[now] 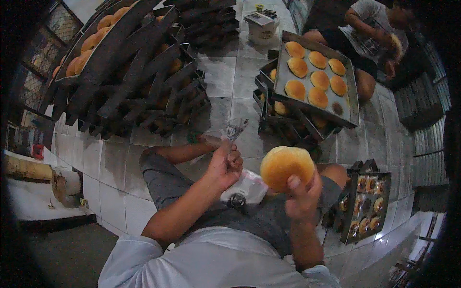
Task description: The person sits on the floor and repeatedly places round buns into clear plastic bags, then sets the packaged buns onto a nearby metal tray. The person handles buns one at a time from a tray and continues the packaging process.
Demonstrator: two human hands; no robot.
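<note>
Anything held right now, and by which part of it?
Right grip: bun, by its lower-right edge, thumb over it. Left grip: clear plastic, by its near end.

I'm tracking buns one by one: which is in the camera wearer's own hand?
The golden bun held up in the right hand; the loose buns ahead to the right lie in a tray.

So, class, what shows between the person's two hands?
In the head view, going from the left hand to the right hand, there is a plastic packet on the lap, then the bun, held by the right hand.
</note>
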